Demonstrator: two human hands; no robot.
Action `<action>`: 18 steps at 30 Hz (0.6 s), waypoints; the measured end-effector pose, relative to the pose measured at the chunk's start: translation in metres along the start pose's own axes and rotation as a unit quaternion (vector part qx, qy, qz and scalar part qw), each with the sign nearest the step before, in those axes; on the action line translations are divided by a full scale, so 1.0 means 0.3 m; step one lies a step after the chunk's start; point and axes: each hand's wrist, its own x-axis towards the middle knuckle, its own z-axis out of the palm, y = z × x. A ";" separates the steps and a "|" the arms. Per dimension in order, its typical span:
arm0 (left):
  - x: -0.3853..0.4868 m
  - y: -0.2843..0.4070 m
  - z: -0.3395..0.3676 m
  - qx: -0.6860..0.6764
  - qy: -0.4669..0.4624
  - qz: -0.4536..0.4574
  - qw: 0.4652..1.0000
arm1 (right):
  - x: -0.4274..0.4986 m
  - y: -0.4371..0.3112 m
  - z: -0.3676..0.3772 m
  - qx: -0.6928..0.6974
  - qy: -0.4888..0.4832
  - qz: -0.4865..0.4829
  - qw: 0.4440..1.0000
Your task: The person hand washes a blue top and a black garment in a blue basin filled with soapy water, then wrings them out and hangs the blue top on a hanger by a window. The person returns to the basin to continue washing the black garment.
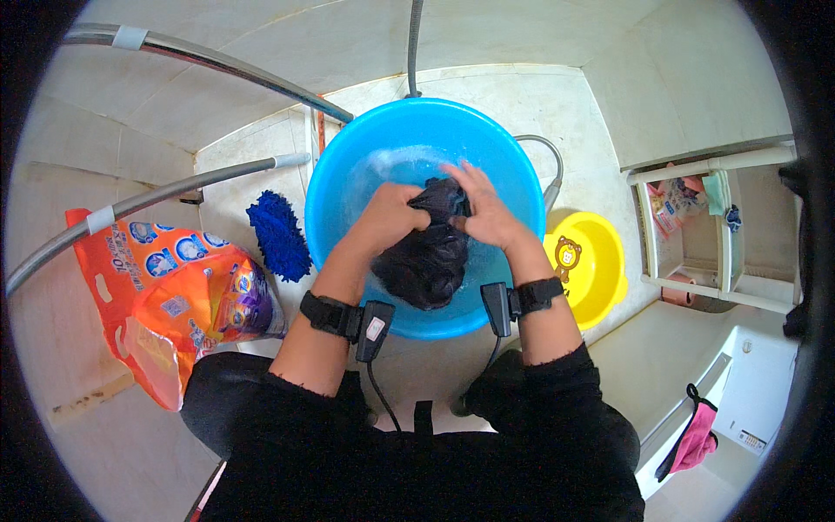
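Observation:
A large blue plastic basin holds sudsy water and a wet, bunched black cloth. My left hand grips the upper left part of the cloth, fingers curled into it. On the cloth's right side is my right hand, its fingers spread and slightly blurred, the thumb close to or touching the fabric. Whether it grips any of the cloth cannot be made out. Both wrists wear black straps with small devices and cables.
At left stand an orange Tide detergent bag and a blue chenille cloth or mop pad, below metal rails. A yellow basin sits right of the blue one. Farther right are a white shelf and a hanging pink cloth.

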 end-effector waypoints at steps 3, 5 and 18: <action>-0.088 0.134 -0.053 0.033 -0.029 0.084 0.995 | 0.037 -0.109 -0.116 0.104 -0.054 -0.015 0.993; -0.121 0.194 -0.080 0.010 -0.044 0.162 0.986 | 0.041 -0.113 -0.198 0.238 -0.058 0.037 0.969; -0.055 0.066 -0.125 0.511 0.003 0.079 0.856 | -0.026 0.010 -0.231 -0.092 -0.026 0.022 0.995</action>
